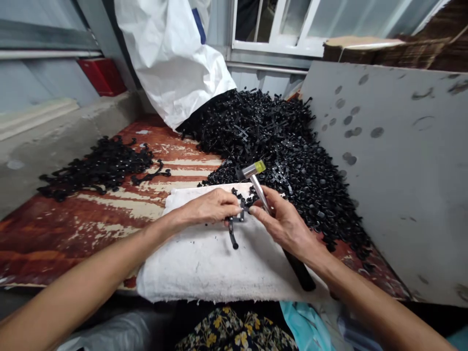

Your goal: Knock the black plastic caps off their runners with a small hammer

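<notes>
My left hand point(212, 204) is closed, its thumb and fingers pinching a black curved part point(233, 236) with a knobbed end that hangs below the fingers. My right hand point(283, 217) is wrapped round a small mallet point(259, 189), whose silver head has a yellow-green face and points away from me. The mallet's black grip slants down under the right wrist. My right thumb and fingertip also meet at the edge of the black part, where my hands almost touch. Beneath both hands lies a folded white cloth point(204, 268). Several small black pieces rest by the cloth's far edge.
A large heap of black parts point(263, 126) spreads behind and right of the cloth. To the left, a smaller pile point(98, 168) lies on the worn red-brown tabletop point(73, 224). A white sack point(171, 58) stands at the back; a grey board point(395, 161) borders the right side.
</notes>
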### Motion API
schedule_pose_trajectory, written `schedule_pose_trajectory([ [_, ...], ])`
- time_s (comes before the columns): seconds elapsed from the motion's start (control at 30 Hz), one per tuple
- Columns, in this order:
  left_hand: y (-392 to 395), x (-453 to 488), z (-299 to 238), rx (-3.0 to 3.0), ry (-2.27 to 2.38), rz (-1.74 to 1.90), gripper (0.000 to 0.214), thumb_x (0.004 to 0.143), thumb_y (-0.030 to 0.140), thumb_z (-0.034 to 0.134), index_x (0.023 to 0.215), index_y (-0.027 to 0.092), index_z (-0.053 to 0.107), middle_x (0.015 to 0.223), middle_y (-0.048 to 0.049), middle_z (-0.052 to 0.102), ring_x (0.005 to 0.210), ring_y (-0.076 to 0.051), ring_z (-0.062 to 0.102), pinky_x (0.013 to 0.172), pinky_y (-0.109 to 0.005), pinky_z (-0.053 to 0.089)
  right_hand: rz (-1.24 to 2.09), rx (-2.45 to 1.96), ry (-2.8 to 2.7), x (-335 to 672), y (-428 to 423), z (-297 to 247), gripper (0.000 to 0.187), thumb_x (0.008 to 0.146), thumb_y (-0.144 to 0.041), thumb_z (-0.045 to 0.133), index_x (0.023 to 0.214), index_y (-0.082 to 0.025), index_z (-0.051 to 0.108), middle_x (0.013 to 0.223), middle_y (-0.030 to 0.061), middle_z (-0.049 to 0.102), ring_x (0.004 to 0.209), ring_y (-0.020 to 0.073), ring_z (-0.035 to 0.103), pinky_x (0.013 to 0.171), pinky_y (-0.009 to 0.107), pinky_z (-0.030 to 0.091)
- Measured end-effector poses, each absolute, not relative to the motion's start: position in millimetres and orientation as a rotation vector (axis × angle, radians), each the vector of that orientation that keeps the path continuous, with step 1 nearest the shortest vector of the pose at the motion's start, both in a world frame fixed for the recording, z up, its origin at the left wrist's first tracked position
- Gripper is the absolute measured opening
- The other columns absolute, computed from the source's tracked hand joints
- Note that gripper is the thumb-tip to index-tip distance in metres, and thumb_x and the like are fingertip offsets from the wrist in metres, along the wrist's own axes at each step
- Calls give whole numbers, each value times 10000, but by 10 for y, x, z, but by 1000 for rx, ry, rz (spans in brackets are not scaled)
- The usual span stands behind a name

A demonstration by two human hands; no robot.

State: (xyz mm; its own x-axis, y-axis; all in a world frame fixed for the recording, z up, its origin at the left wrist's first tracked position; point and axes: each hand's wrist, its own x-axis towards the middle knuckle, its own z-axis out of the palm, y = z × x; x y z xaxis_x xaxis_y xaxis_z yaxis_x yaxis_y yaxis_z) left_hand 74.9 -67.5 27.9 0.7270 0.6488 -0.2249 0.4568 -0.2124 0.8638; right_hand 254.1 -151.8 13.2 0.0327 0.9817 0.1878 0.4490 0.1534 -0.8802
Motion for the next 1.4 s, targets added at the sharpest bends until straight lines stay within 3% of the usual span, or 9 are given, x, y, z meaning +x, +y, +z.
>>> schedule_pose_trajectory([
  [0.1,-788,714,245,1842,839,305,212,783,303,587,634,153,573,505,57,468,460,-67,385,444,-195,267,933,-1399,-1458,2469,-1542,109,282,825,-272,590,1087,-173,626,657,-32,571,485,115,495,445,246,445],
  [0.23,-929,612,136,1427,1060,628,297,768,415,677,906,167,589,722,14,606,589,-98,536,482,-192,384,1001,-1371,-1278,2446,-1575,32,321,866,-322,540,1150,-172,531,605,-87,457,371,71,366,315,196,328],
  [0.3,-1025,616,113,1102,1070,633,333,739,415,720,882,154,571,851,-50,660,657,-126,610,517,-222,454,1003,-1353,-1209,2429,-1568,6,327,873,-340,537,1156,-179,501,598,-101,418,371,68,358,306,186,319],
  [0.4,-1154,723,135,775,981,561,232,738,290,735,828,121,603,871,-96,685,640,-135,642,516,-240,487,1021,-1328,-1172,2366,-1548,-21,328,868,-350,560,1146,-185,507,615,-95,441,375,60,359,305,178,312],
  [0.53,-1118,873,196,711,1022,674,60,799,131,643,748,118,614,722,-41,668,504,-87,590,414,-190,434,1063,-1323,-1169,2325,-1578,-34,331,862,-368,578,1134,-182,547,691,-56,524,393,53,384,303,172,300],
  [0.67,-844,893,198,803,1122,695,166,844,80,573,680,104,568,634,-21,653,320,0,360,306,-137,232,1048,-1365,-1117,2452,-1696,-15,359,872,-406,578,1151,-180,556,630,-71,480,404,65,373,315,170,307],
  [0.77,-650,900,159,926,1193,654,208,852,72,561,650,109,529,589,-36,660,286,23,215,301,-143,132,1039,-1373,-1003,2565,-1813,-19,356,855,-427,599,1132,-208,555,732,-40,538,442,72,397,319,175,341],
  [0.93,-530,959,117,1013,1271,577,214,836,98,589,640,129,508,520,-52,650,286,15,193,313,-153,121,1117,-1387,-904,2629,-1972,-75,354,834,-450,624,1099,-226,554,747,-43,541,422,61,386,306,171,332],
  [1.4,-466,982,100,998,1289,492,226,837,89,582,627,106,502,600,-72,665,310,20,207,315,-148,124,1180,-1351,-793,2644,-2006,-178,423,774,-480,677,1090,-221,564,746,-37,568,402,47,387,288,158,337],
])
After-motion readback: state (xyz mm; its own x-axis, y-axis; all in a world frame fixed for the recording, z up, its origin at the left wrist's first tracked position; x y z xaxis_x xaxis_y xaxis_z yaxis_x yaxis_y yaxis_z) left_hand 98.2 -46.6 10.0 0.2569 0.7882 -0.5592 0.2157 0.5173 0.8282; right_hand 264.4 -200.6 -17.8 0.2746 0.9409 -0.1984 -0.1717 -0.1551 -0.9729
